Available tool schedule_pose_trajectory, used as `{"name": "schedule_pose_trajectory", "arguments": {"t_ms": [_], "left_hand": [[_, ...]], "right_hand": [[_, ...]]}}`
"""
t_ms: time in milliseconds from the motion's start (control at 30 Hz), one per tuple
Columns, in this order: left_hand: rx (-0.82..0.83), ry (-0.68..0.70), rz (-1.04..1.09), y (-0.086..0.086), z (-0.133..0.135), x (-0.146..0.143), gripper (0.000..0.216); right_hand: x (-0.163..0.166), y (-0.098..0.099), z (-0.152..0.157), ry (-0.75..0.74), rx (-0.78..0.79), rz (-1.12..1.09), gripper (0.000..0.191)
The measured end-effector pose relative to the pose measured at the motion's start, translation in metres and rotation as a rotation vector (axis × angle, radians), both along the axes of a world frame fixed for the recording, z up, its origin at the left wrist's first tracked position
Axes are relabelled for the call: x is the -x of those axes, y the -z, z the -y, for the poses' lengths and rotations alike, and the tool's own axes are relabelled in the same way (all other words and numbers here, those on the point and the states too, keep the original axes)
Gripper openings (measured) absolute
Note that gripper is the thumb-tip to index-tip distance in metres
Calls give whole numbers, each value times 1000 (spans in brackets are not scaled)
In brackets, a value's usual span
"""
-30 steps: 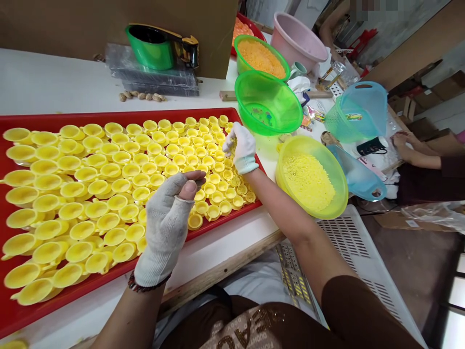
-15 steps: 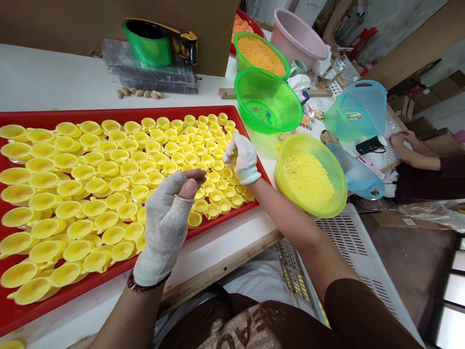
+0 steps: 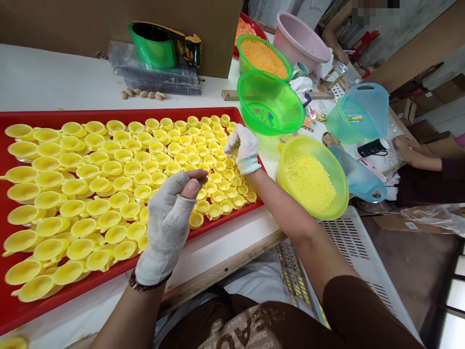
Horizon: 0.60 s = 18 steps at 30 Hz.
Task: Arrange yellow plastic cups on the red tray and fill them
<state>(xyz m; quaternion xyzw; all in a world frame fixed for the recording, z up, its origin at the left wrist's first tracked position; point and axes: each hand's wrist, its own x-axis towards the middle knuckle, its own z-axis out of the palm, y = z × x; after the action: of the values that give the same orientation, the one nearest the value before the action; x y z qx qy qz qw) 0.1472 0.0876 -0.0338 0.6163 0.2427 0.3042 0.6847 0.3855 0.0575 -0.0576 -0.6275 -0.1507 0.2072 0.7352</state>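
Rows of small yellow toy cups (image 3: 119,183) with handles fill a red tray (image 3: 119,112). My right hand (image 3: 244,148), in a white glove, is over the tray's right end with its fingers curled together. Yellow granules show between those fingers, close above the cups. A few cups near it look filled with similar bits. My left hand (image 3: 169,220), in a fingertip-less whitish glove, hovers over the front middle of the tray. Its fingers are stretched out, its thumb is raised, and nothing shows in it. A yellow bowl (image 3: 341,194) of yellow granules (image 3: 308,182) stands right of the tray.
Behind the yellow bowl are a green bowl (image 3: 271,123), a bowl of orange granules (image 3: 263,58) and a pink basin (image 3: 301,41). A tape dispenser (image 3: 160,46) sits on wrapped packs (image 3: 156,77) by peanuts (image 3: 145,94). Another person's hands (image 3: 410,145) are at right.
The view has shifted slightly, so the tray and bowls appear a little further right. My right hand has moved slightly toward the back of the tray. My left hand has hardly moved.
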Motion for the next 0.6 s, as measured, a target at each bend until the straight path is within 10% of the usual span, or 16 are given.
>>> {"name": "schedule_pose_trajectory", "arguments": {"t_ms": [600], "left_hand": [[-6, -3, 2, -1, -1, 1, 42]], "right_hand": [[14, -6, -19, -81, -8, 69, 48]]}}
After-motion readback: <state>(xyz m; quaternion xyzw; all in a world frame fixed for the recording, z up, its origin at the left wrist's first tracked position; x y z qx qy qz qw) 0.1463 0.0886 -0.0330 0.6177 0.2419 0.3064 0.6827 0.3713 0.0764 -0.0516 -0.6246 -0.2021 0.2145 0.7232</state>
